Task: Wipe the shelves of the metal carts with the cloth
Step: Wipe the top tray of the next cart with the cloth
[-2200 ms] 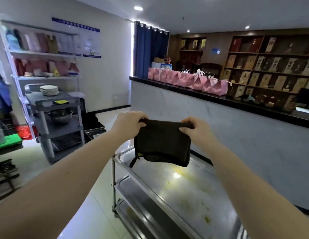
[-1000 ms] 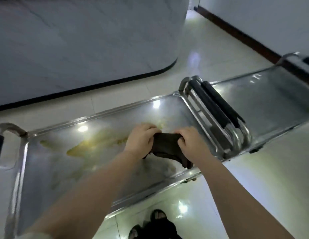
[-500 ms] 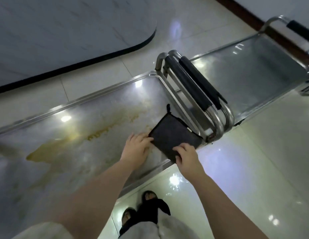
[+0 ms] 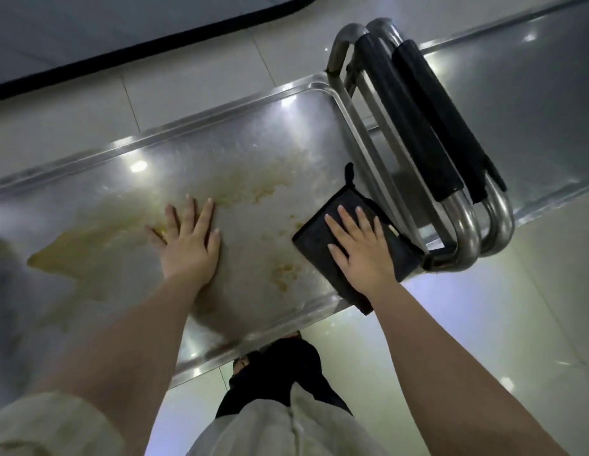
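Has slid the right hand (image 4: 360, 255) off the near corner of the cloth (image 4: 311, 241) and onto its middle since half a second ago. Has drawn the left hand (image 4: 187, 245) clear of the cloth's left edge, out onto bare shelf (image 4: 253, 143). Has tipped the view further down too, with the cloth at much the same spot by the handles (image 4: 414, 126).

Now presses the cloth flat with the right palm, fingers (image 4: 347, 222) straight and slightly spread, none curled round the fabric. Rests the left hand flat on the metal, fingers (image 4: 189, 212) straight and nearly together, well apart from the cloth, at the edge of the yellow stain (image 4: 72, 255).

Progress, as a judgement: barely begun. No cleared streak anywhere. Yellow smears across the middle, a big patch to the left, spots near the front rim just left of the cloth. Left to do: a sweep leftward over the whole top shelf, then any lower shelves (hidden here), then the second cart (image 4: 533, 93) to the right.

Cloth: folded to a dark square, flat at the right end of the top shelf, far corner just beside a handle upright, near corner hanging over the front rim. Under the right palm and fingers, with its left and far edges showing beyond the fingertips.
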Demonstrator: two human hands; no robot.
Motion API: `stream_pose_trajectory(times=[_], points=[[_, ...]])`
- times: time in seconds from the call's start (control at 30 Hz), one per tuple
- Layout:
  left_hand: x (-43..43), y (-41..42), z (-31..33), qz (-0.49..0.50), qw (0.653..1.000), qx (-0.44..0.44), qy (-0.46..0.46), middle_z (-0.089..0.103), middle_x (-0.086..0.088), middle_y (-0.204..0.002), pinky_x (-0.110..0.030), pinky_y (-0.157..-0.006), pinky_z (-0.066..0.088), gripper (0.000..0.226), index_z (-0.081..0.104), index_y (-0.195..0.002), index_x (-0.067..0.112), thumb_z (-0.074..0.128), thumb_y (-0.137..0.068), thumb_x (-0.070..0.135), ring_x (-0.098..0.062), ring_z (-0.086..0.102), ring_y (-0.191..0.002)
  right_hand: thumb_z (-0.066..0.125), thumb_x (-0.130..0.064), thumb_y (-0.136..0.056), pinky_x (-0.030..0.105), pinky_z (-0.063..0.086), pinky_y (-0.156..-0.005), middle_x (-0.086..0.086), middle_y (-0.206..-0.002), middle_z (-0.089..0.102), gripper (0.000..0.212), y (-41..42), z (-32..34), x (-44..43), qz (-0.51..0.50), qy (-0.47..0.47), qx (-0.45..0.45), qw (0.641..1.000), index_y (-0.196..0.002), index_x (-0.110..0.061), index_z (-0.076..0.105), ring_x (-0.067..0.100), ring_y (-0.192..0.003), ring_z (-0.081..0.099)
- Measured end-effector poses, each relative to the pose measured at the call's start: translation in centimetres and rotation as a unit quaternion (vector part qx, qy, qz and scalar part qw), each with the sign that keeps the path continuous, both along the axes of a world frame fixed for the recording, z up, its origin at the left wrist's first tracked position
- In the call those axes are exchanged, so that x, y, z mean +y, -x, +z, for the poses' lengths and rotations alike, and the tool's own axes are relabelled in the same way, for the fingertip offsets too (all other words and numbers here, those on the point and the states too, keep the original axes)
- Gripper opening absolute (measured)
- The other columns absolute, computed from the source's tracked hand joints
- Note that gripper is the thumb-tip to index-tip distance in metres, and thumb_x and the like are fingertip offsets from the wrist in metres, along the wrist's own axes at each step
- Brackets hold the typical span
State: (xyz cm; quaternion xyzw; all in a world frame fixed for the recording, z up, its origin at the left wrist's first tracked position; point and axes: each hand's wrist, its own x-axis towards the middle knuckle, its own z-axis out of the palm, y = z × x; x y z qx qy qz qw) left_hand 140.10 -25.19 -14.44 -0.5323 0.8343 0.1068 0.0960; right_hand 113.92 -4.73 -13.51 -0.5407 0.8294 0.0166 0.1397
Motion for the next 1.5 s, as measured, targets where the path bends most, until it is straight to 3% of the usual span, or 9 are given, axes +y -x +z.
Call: stream_pose_trajectory(times=[0.23, 0.37, 0.5, 0.6, 0.7, 0.83, 0.9, 1.07, 1.5], points=[[-1.0, 0.9, -0.1, -0.004, 1.0, -0.001, 0.007, -0.004, 0.009, -0.164, -0.065, -0.111, -0.01, 0.057, 0.001, -0.152, 0.047, 0.023, -0.099, 0.05, -0.029, -0.008, -0.149, 0.002, -0.057, -0.094, 0.063, -0.002, -0.115, 0.005, -0.164, -0.005, 0.063, -0.1, -0.2, -4.3, -0.179, -0.041, 0.051, 0.982, -0.154, -0.038, -0.005, 0.042, -0.148, -0.005], [-1.3, 1.0, 0.0, -0.005, 1.0, -0.012, -0.004, -0.01, 0.009, -0.163, -0.065, -0.112, -0.012, 0.056, -0.006, -0.151, 0.048, 0.016, -0.1, 0.05, -0.029, -0.013, -0.149, 0.019, -0.066, -0.093, 0.073, -0.005, -0.108, 0.01, -0.163, -0.008, 0.066, -11.0, 0.0, -7.5, 0.005, -0.018, -0.001, 1.0, -0.152, -0.046, -0.001, 0.05, -0.144, -0.012], [-1.4, 0.8, 0.1, -0.015, 1.0, -0.022, -0.004, -0.014, 0.01, -0.162, -0.065, -0.112, -0.01, 0.055, -0.012, -0.15, 0.048, 0.009, -0.099, 0.048, -0.028, -0.015, -0.148, 0.029, -0.065, -0.094, 0.073, 0.005, -0.109, -0.004, -0.164, 0.01, 0.064, -14.3, 0.2, -7.6, 0.124, 0.023, -0.024, 0.992, -0.153, -0.044, 0.015, 0.046, -0.147, -0.001], [-1.5, 1.0, 0.2, -0.014, 1.0, -0.003, -0.016, -0.012, 0.01, -0.162, -0.066, -0.112, -0.012, 0.055, -0.007, -0.15, 0.049, 0.012, -0.099, 0.049, -0.029, -0.013, -0.149, 0.029, -0.066, -0.092, 0.071, 0.005, -0.111, -0.007, -0.163, 0.015, 0.063, -8.3, -0.3, -6.8, 0.007, 0.019, 0.013, 1.0, -0.151, -0.047, 0.019, 0.043, -0.147, 0.008], [-1.5, 1.0, 0.4, -0.013, 1.0, 0.01, -0.021, -0.01, 0.01, -0.163, -0.067, -0.111, -0.01, 0.055, -0.004, -0.151, 0.048, 0.015, -0.099, 0.049, -0.03, -0.013, -0.149, 0.01, -0.067, -0.093, 0.07, 0.0, -0.112, -0.006, -0.164, -0.008, 0.063, -1.3, 0.2, -5.3, -0.189, -0.053, 0.036, 0.98, -0.151, -0.047, -0.005, 0.04, -0.148, -0.008], [-1.6, 1.1, 0.3, -0.015, 1.0, 0.016, -0.022, -0.01, 0.01, -0.163, -0.067, -0.11, -0.011, 0.055, -0.004, -0.151, 0.049, 0.015, -0.099, 0.05, -0.03, -0.014, -0.148, 0.006, -0.063, -0.094, 0.075, -0.002, -0.106, -0.006, -0.162, -0.017, 0.064, -2.5, 0.2, -7.5, -0.298, -0.07, 0.04, 0.951, -0.152, -0.042, -0.013, 0.045, -0.145, -0.016], [-1.8, 1.0, 0.2, -0.018, 0.999, 0.013, -0.024, -0.012, 0.011, -0.162, -0.068, -0.11, -0.01, 0.054, -0.006, -0.15, 0.049, 0.013, -0.099, 0.05, -0.03, -0.015, -0.148, 0.01, -0.062, -0.094, 0.075, -0.002, -0.106, -0.005, -0.163, -0.01, 0.065, -7.1, 0.0, -9.5, -0.257, -0.033, 0.032, 0.965, -0.154, -0.041, -0.004, 0.049, -0.145, -0.01], [-1.7, 0.6, 0.6, -0.033, 0.999, 0.007, -0.025, -0.017, 0.01, -0.161, -0.068, -0.11, -0.007, 0.055, -0.014, -0.149, 0.048, 0.009, -0.099, 0.043, -0.031, -0.019, -0.147, 0.031, -0.064, -0.095, 0.075, 0.003, -0.108, -0.007, -0.164, 0.01, 0.066, -15.8, -0.5, -9.1, 0.029, 0.042, 0.032, 0.998, -0.154, -0.04, 0.014, 0.046, -0.147, 0.002], [-7.7, -0.8, 0.7, -0.069, 0.997, 0.009, -0.017, -0.017, 0.008, -0.162, -0.065, -0.11, -0.017, 0.055, -0.011, -0.15, 0.048, 0.004, -0.098, 0.057, -0.025, -0.02, -0.147, 0.033, -0.064, -0.096, 0.067, 0.008, -0.114, -0.008, -0.163, 0.013, 0.064, -15.2, 0.1, -9.0, 0.018, 0.025, 0.009, 0.999, -0.153, -0.041, 0.017, 0.041, -0.148, 0.0]])
